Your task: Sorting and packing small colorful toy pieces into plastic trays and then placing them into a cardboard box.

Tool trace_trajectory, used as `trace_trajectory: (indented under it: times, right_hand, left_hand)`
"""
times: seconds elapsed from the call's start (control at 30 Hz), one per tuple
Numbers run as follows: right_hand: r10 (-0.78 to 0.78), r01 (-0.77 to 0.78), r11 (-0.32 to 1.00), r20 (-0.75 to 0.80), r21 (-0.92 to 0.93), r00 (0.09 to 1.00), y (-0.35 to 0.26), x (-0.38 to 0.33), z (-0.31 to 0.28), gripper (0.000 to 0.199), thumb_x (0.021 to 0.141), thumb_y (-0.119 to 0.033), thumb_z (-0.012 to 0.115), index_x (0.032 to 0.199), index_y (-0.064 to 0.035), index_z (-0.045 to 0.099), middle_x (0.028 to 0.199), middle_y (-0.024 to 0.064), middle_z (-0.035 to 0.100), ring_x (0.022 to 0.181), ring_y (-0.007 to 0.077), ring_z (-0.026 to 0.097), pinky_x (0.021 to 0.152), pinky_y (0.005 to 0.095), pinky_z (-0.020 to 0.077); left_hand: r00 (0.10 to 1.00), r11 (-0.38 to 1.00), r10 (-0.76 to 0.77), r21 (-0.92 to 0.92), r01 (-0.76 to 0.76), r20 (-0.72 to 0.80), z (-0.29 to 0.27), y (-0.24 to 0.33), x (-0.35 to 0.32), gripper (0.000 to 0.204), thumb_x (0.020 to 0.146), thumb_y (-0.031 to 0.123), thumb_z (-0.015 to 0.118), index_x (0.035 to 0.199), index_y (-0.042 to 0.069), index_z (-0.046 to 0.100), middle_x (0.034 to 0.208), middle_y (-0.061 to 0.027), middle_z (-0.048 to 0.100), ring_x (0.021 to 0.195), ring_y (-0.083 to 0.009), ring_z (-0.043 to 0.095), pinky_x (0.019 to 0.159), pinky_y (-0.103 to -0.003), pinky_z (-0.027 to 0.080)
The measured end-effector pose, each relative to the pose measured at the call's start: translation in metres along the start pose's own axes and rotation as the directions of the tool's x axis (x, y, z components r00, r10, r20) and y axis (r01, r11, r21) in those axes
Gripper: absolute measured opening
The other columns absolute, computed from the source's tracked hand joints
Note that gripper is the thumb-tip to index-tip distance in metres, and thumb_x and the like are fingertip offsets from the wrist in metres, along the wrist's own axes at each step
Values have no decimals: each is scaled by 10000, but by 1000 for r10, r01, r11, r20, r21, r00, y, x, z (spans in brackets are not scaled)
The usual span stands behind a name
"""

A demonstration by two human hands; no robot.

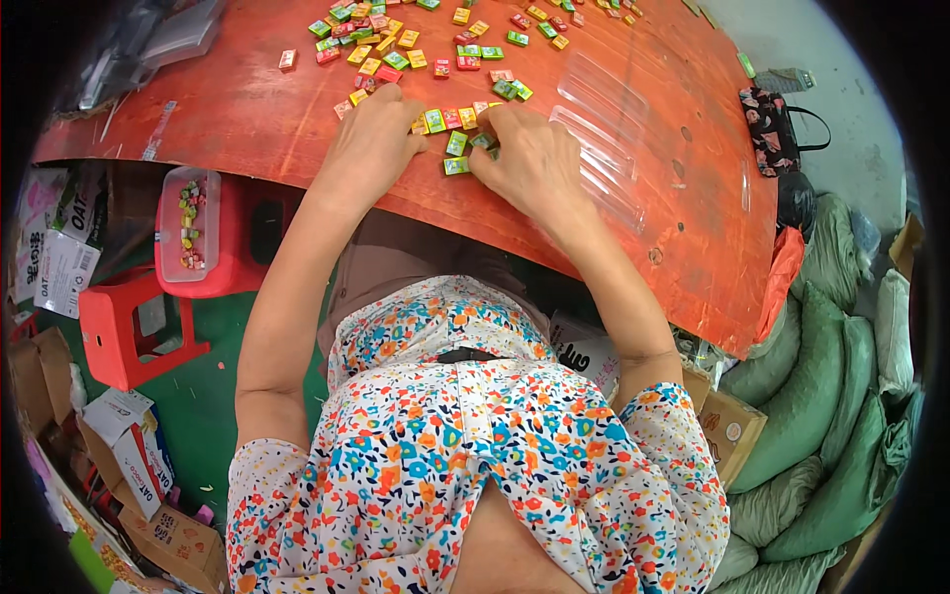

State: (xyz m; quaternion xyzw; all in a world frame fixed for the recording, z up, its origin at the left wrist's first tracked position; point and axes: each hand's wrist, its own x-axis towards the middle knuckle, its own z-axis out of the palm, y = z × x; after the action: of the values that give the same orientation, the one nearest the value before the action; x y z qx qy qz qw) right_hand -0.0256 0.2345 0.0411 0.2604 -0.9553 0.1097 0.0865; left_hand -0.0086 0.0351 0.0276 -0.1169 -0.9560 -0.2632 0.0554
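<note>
A short row of small red, yellow and green boxes (452,119) lies on the red table (515,223) between my hands. My left hand (371,144) is closed at the row's left end, fingers bent, with the thumb at the near side. At the other end my right hand (529,158) curls its fingers round the row. A green box (456,143) lies just below the row, and another green box (455,166) rests nearer the table edge, close to my right thumb. My palms and fingers hide parts of both row ends.
Many loose small boxes (381,40) are scattered farther back. Clear plastic trays (604,129) lie to the right. Left of the table, a plastic container (188,223) sits on a red stool. Another red stool (134,332), cartons, green sacks (807,386) and a floral bag (770,129) surround the table.
</note>
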Motion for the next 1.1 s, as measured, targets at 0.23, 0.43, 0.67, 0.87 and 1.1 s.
trace_trajectory:
  times: [0.23,0.43,0.67,0.87,1.1]
  right_hand:
    - [-226,227,969,-23,98,974,67,17,-1,200,816,-130,599,994,-57,653,902,137,666,834,332,640,739,437,507]
    - [-336,324,922,26,214,941,77,28,2,229,842,-108,632,1058,-31,636,1005,146,653,909,334,628,776,418,503]
    - [-311,242,886,122,395,942,82,29,-8,367,850,-202,685,1185,-65,629,1068,135,645,960,313,630,809,388,507]
    - [-375,358,884,-1,300,927,79,36,16,361,825,-319,695,1122,-114,678,1012,106,653,917,307,635,764,439,505]
    - [-325,319,907,-24,275,945,91,28,-8,305,851,-284,678,1082,-86,691,955,101,652,881,280,635,755,409,499]
  left_hand:
    - [997,999,8,-46,-12,-83,-2,19,-8,264,766,133,742,948,-9,613,1039,-166,566,939,-370,614,773,-467,516]
    - [998,999,-2,-36,0,-63,3,10,-1,293,752,147,760,966,-3,627,1045,-174,566,950,-368,613,791,-467,517]
    - [996,994,-86,-70,88,30,-1,13,6,336,749,182,765,1014,6,658,1043,-188,568,960,-367,603,818,-457,500]
    - [1000,1000,-4,-27,5,14,9,6,17,300,771,221,741,993,25,695,974,-168,586,883,-345,616,768,-452,494]
    - [997,990,77,-123,-73,27,0,24,43,266,760,197,754,978,49,721,828,-137,580,801,-315,616,709,-434,480]
